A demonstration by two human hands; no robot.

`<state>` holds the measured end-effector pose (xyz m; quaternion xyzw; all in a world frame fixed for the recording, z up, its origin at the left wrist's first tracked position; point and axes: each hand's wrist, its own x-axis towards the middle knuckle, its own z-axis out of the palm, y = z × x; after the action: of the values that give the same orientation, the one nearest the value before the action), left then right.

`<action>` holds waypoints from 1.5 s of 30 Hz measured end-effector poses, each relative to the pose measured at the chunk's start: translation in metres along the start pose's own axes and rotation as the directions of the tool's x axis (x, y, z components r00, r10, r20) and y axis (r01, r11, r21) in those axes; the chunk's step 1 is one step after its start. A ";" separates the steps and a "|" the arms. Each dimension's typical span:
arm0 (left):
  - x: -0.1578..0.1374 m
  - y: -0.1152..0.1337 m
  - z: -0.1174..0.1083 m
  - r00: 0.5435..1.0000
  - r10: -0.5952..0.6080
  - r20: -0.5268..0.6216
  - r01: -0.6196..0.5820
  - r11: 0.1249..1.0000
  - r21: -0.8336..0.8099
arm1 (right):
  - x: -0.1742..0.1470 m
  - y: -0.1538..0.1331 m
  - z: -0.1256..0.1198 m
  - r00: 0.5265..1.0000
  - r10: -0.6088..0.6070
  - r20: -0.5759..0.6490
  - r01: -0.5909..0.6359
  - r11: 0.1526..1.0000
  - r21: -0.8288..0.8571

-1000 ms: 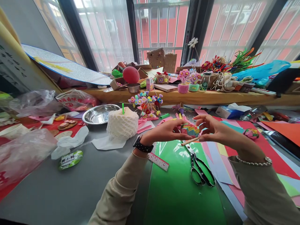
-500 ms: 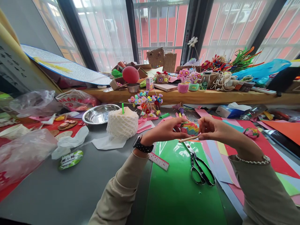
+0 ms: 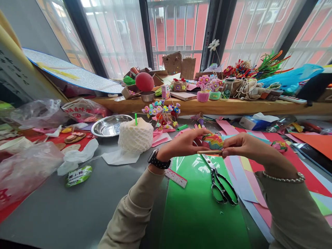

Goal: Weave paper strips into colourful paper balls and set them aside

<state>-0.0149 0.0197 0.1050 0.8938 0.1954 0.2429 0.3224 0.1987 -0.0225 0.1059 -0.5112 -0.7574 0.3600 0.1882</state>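
My left hand (image 3: 188, 141) is closed around a multicoloured folded-paper piece (image 3: 213, 141) with yellow, red and teal zigzags. Its fingers partly cover the piece. Just below it lies a thin wooden stick (image 3: 207, 152), roughly level. My right hand (image 3: 237, 144) pinches the stick's right end, close against the paper piece. Under both hands are large black-handled scissors (image 3: 220, 185), resting on a green mat (image 3: 192, 211). A small white ruler (image 3: 176, 177) sits left of the scissors.
A white-netted coconut (image 3: 136, 135) with a green straw and a steel bowl (image 3: 95, 130) stand at left. Coloured paper sheets (image 3: 269, 166) spread at right, with another folded-paper piece (image 3: 278, 146) on them. Behind, a wooden ledge (image 3: 124, 106) carries craft flowers and clutter.
My right hand has shifted slightly right, its fingers now closer together on the stick. The stick has turned from slanted to nearly level. My left hand has barely moved.
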 end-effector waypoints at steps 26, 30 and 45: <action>-0.002 -0.012 -0.008 0.996 -0.063 0.068 0.078 0.968 -0.240 | -0.004 -0.018 0.010 0.976 -0.089 -0.201 0.093 0.996 0.010; -0.003 -0.009 -0.010 0.999 -0.027 -0.043 0.015 0.967 -0.253 | -0.002 -0.018 0.011 0.935 -0.094 -0.343 0.120 0.991 0.055; -0.004 -0.002 -0.009 0.957 0.168 -0.235 -0.179 0.984 -0.025 | 0.009 -0.011 0.021 0.905 -0.166 -0.392 0.233 0.964 0.129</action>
<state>-0.0238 0.0238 0.1086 0.8652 0.1469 0.3775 0.2955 0.1739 -0.0243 0.0991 -0.4720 -0.7213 0.2980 0.4100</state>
